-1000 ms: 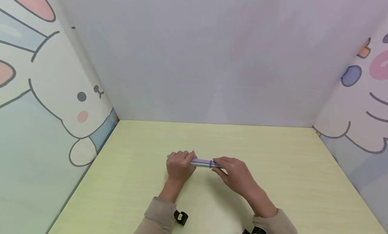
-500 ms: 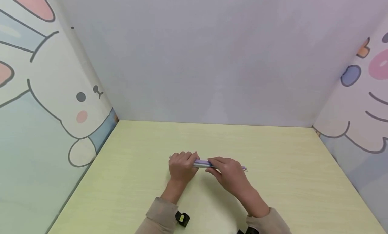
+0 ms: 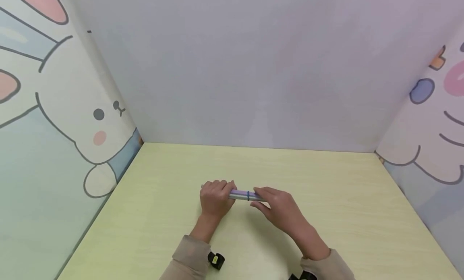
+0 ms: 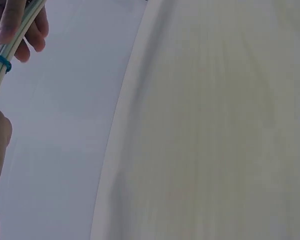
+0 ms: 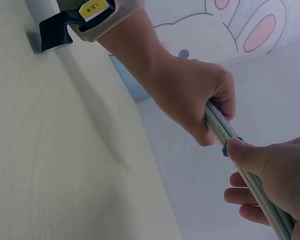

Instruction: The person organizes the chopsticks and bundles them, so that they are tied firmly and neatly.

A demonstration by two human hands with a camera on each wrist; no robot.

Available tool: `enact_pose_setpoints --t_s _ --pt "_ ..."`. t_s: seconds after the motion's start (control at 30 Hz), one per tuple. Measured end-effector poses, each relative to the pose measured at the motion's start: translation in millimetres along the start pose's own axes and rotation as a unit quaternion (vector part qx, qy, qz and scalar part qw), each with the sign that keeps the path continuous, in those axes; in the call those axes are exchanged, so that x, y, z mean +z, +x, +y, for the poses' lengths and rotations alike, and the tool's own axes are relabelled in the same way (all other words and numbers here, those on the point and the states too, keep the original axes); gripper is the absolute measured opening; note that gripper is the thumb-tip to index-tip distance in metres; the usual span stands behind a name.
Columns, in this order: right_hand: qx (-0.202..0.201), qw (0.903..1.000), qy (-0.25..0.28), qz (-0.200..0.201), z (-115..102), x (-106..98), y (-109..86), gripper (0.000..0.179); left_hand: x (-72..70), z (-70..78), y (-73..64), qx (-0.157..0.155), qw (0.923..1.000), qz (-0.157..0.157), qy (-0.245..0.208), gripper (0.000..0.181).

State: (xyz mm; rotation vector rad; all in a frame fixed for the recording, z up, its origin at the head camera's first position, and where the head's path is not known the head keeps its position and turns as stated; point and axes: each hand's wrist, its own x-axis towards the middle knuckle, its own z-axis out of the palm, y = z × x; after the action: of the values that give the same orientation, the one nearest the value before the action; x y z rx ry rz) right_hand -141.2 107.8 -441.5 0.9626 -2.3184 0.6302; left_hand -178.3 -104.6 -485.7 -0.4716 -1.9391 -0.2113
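A bundle of thin, pale sticks point(image 3: 237, 194), with a lilac tint in the head view, is held level above the table. My left hand point(image 3: 216, 199) grips one end, fingers curled round it and knuckles up. Toward the other end, my right hand point(image 3: 282, 207) holds the bundle between thumb and fingers. A blue-green elastic band point(image 3: 248, 196) circles the sticks in the gap between both hands. In the right wrist view, the right thumb tip lies right at the band point(image 5: 225, 149). The right hand hides the far end of the sticks.
A pale yellow, wood-grained tabletop point(image 3: 163, 215) lies beneath the hands. Behind it rises a plain grey-lilac wall point(image 3: 253, 70). Side panels with cartoon animals flank it, a rabbit point(image 3: 76, 102) on the left. Black wrist straps point(image 3: 216, 260) sit at the sleeve cuffs.
My right hand slid left over the band, covering it, then drew back right. The band shows again, slightly closer to my left hand, which has kept its grip.
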Motion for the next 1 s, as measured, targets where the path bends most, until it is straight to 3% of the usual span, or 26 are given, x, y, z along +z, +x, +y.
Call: enact_pose_setpoints --t_s 0.3,0.47,0.63,0.83,1.0 --pt "-0.037 0.9989 -0.03 -0.007 -3 4 4.0 0.028 -0.6 4.6 3.0 0.014 0.9997 0.02 -0.003 0.023" --pt "-0.034 0.9986 -0.039 -0.01 -5 7 7.3 0.032 -1.4 5.6 2.7 0.006 0.9997 0.023 -0.003 0.023" --pt "-0.033 0.9976 -0.051 -0.032 -9 10 10.8 0.038 -1.3 8.0 1.0 0.017 0.9994 0.031 -0.006 0.02" --pt "-0.003 0.999 -0.035 -0.027 -8 5 9.1 0.053 -3.0 2.5 -0.2 0.007 0.9997 0.021 -0.001 0.022" --pt "-0.006 0.9997 -0.017 -0.017 -1 0 6.5 0.042 -4.3 -4.1 -0.5 -0.006 0.9999 0.01 -0.001 0.024"
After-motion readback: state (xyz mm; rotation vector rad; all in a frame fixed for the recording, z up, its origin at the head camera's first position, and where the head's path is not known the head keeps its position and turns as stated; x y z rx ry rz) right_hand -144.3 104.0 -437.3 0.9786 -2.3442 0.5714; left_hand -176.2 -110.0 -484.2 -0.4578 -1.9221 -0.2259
